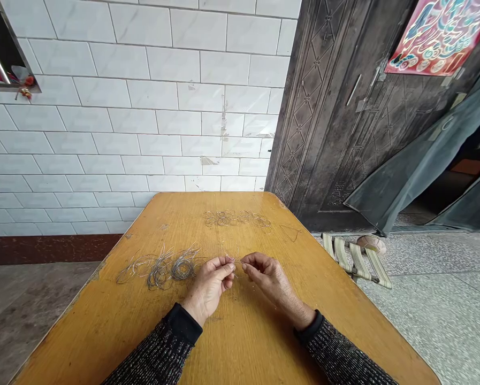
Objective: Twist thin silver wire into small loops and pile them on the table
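Observation:
Over the middle of the wooden table (256, 331), my left hand (212, 280) pinches thin wire (237, 261) between thumb and forefinger. My right hand (269, 278) is closed in a pinch on the same wire, a short gap to the right. Fine wire ends stick up around the fingertips; exactly how they run is too small to tell. Just left of my left hand lies a tangle of grey wire coils (182, 266), with loose looser loops (133, 270) at its left side.
Thin wire rings (223, 217) lie in a row toward the table's far end, with a bent wire piece (291, 232) to their right. A white tiled wall (151, 117) stands behind. On the right are a strapped folding stool (358, 259), a ball (371, 244) and a dark door (344, 133).

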`<act>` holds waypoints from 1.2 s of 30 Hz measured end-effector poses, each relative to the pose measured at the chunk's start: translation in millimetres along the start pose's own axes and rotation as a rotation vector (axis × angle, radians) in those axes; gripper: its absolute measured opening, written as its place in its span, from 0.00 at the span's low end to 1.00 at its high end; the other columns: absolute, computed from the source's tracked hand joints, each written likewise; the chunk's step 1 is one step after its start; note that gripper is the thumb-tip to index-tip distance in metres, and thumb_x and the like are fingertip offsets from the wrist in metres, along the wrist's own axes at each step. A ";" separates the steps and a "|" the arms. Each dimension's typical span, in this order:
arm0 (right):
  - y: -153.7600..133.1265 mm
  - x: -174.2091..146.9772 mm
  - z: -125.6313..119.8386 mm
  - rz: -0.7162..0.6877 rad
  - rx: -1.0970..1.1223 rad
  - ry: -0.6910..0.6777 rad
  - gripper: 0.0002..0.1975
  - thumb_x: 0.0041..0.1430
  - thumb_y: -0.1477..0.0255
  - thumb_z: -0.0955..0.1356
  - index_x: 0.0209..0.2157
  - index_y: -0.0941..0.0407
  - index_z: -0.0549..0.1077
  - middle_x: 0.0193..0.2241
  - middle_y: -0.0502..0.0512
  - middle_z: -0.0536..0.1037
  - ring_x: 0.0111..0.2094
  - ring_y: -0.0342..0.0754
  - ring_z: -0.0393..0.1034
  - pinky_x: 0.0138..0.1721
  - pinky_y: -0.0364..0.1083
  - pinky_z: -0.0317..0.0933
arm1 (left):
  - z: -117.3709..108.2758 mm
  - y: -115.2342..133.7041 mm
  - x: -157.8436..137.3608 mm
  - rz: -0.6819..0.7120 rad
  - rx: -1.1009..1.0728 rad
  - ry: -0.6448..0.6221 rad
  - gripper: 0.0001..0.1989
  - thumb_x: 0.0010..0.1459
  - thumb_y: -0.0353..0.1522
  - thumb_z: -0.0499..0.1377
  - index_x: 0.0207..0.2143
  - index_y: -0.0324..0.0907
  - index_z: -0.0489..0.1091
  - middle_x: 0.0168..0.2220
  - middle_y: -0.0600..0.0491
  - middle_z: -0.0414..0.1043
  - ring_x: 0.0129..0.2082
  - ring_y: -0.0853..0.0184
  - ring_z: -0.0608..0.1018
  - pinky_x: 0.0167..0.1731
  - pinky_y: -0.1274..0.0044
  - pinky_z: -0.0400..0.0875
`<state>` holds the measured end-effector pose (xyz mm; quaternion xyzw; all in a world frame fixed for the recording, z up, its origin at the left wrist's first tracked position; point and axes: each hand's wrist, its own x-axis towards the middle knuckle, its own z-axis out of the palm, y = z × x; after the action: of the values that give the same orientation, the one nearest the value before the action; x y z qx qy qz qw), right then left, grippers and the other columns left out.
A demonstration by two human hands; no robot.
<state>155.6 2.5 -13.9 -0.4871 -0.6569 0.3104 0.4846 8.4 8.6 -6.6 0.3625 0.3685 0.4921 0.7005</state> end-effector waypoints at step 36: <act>-11.6 9.1 -9.4 0.173 0.233 0.065 0.14 0.48 0.64 0.66 0.17 0.57 0.62 0.11 0.44 0.62 0.10 0.35 0.55 0.12 0.37 0.48 | 2.0 8.9 -4.2 0.106 0.406 -0.144 0.14 0.47 0.41 0.59 0.28 0.38 0.69 0.29 0.51 0.69 0.23 0.74 0.68 0.21 0.82 0.58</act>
<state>160.0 6.6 2.5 -0.4922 -0.5559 0.4093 0.5303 5.3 6.6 2.7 0.5489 0.3896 0.4168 0.6109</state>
